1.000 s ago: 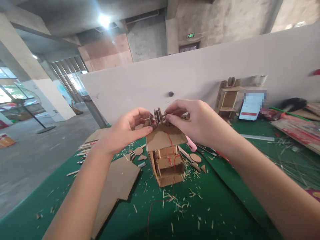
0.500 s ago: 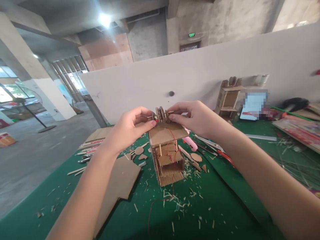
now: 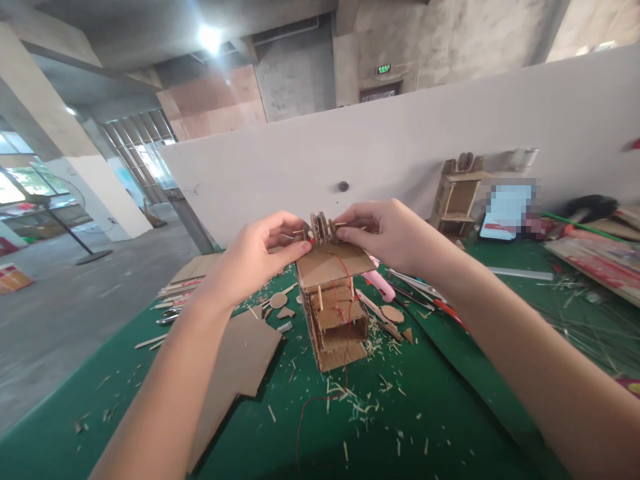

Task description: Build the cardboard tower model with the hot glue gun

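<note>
A tower-like cardboard model (image 3: 334, 263) stands on the green table, with a flat top plate and an open box-like tier below. On top, cardboard discs (image 3: 320, 227) stand on edge between two small upright cardboard brackets. My left hand (image 3: 273, 247) pinches around the left bracket (image 3: 307, 231), its thumb near the plate's edge. My right hand (image 3: 376, 227) closes on the right bracket (image 3: 333, 231), where a thin wooden stick shows by the fingertips. Fingers partly hide the exact grip on both sides. A thin red string (image 3: 349, 320) hangs from the top plate down onto the table.
Cut cardboard (image 3: 245, 350) lies at left. Behind the model are a pink glue gun (image 3: 383, 287) and scissors with orange handles (image 3: 450, 313). Wood shavings are scattered in front. A similar cardboard model (image 3: 456, 197) and a tablet (image 3: 507, 210) stand at back right before a white partition (image 3: 280, 173).
Almost nothing differs. Both hands stay at the brackets, and the model's top has shifted or tilted very slightly.
</note>
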`<state>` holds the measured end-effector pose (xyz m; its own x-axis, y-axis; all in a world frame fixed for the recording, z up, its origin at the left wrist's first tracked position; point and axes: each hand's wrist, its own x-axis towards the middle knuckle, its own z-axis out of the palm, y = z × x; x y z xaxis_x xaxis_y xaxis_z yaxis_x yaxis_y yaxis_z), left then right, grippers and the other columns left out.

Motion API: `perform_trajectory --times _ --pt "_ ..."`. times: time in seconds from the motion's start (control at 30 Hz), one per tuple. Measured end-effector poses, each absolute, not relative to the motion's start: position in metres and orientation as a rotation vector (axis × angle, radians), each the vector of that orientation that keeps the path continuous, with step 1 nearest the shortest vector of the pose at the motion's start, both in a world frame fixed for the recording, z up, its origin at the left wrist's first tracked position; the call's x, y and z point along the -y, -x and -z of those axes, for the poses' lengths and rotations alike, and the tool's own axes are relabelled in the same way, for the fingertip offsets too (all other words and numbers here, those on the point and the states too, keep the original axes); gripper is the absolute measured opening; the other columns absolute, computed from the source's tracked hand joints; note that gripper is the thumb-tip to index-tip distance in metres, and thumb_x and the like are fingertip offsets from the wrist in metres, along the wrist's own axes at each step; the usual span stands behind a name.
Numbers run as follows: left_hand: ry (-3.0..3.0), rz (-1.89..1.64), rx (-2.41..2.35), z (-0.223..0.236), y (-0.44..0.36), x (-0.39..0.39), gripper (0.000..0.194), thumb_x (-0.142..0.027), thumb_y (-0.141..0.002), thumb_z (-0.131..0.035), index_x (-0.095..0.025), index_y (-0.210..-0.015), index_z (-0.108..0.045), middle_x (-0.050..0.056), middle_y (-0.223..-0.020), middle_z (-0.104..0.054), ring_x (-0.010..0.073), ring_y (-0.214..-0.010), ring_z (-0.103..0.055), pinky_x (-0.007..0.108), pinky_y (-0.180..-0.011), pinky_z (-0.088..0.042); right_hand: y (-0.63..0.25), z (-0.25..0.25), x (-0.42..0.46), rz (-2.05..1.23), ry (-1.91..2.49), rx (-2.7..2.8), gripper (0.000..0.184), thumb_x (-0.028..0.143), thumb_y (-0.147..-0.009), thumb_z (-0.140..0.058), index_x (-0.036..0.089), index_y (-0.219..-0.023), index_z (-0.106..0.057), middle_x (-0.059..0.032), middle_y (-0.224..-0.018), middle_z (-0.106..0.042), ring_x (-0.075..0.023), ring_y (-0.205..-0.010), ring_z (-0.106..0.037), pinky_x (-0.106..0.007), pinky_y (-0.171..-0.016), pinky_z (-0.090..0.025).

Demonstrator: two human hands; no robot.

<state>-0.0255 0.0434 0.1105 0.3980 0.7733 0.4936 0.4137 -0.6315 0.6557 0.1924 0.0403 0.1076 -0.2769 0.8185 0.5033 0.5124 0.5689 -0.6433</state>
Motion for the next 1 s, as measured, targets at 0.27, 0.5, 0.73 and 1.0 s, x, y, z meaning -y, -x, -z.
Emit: perform_trajectory --times 0.27,0.5,0.73,1.0 --pt "-2.257 -1.117 -0.998 -0.111 0.026 -0.043 0.021 -0.029 -0.082 -0.067 -0.022 -0.102 -0.063 0.002 -0.103 -0.07 0.0168 -0.096 -0.067 0.027 -0.083 -0.054 -0.192 -0.109 -0.04 -0.32 1.099 1.986 0.018 0.029 -0.086 -0.057 0.023 -0.094 -0.071 -0.0034 -0.091 -0.074 -0.0196 -0.08 -0.067 -0.032 -0.066 -0.054" --pt "-2.253 -1.108 -0.989 -0.112 0.023 -0.039 0.02 -0.028 -0.082 -0.067 -0.021 -0.1 -0.062 0.002 -0.101 -0.071 0.0161 -0.097 -0.067 0.026 -0.085 -0.053 -0.194 -0.111 -0.039 -0.42 1.099 1.964 0.018 0.032 -0.085 -0.059 0.023 -0.095 -0.071 -0.0048 -0.095 -0.074 -0.0199 -0.082 -0.067 -0.032 -0.065 -0.056" --pt "-2.193 -1.112 -1.002 -0.113 0.022 -0.039 0.022 -0.028 -0.082 -0.067 -0.02 -0.102 -0.061 0.003 -0.103 -0.071 0.0177 -0.1 -0.066 0.029 -0.09 -0.052 -0.197 -0.116 -0.032 -0.399 1.042 1.887 0.015 0.028 -0.087 -0.057 0.021 -0.093 -0.069 -0.0061 -0.092 -0.073 -0.0201 -0.085 -0.068 -0.032 -0.071 -0.057" --pt "-2.077 -1.128 -1.072 -0.116 0.025 -0.037 0.029 -0.033 -0.079 -0.069 -0.019 -0.103 -0.06 0.006 -0.102 -0.07 0.0202 -0.095 -0.067 0.034 -0.086 -0.055 -0.198 -0.118 -0.029 -0.34 1.107 1.899 0.017 0.034 -0.084 -0.061 0.02 -0.086 -0.07 -0.0078 -0.08 -0.071 -0.0219 -0.07 -0.068 -0.037 -0.064 -0.057"
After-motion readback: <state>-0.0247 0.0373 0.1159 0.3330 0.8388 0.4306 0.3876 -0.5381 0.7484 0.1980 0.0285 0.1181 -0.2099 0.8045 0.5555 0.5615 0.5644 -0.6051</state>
